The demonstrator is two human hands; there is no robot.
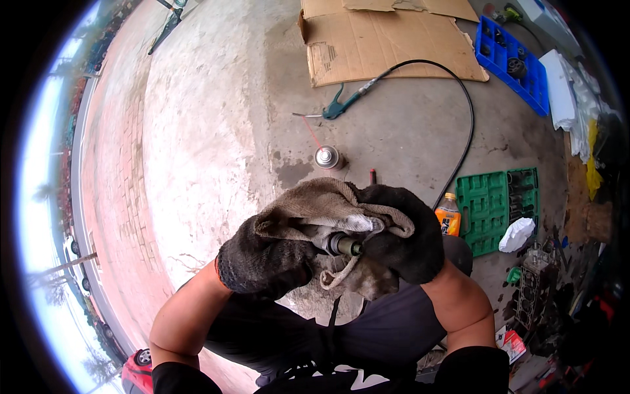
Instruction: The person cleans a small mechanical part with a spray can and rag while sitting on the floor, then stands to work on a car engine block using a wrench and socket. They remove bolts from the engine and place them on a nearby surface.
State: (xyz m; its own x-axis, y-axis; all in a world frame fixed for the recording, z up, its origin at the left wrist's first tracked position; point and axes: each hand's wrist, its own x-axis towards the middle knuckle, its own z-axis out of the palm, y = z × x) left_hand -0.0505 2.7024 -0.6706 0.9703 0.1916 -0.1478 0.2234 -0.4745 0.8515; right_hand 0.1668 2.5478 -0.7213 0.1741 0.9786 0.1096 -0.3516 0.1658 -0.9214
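Both of my hands wear dark, dirty work gloves and are raised in front of my lap. Between them hangs a grimy brown-grey rag [308,202], bunched and folded around a small cylindrical metal part [344,245] with a dark collar and an open, greenish end. My left hand [268,261] is closed on the left side of the rag and the part, its fingertips partly tucked under. My right hand [408,231] grips the rag's right side, close to the part's open end. Cloth and gloves hide the rest of the part.
Ahead on the concrete stand a spray can [327,157] and a teal air blow gun [341,104] with a black hose. Cardboard [394,46] and a blue parts tray [535,79] lie farther off. At right are an orange drink bottle [448,213], a green socket case [482,203] and a metal engine part [535,282].
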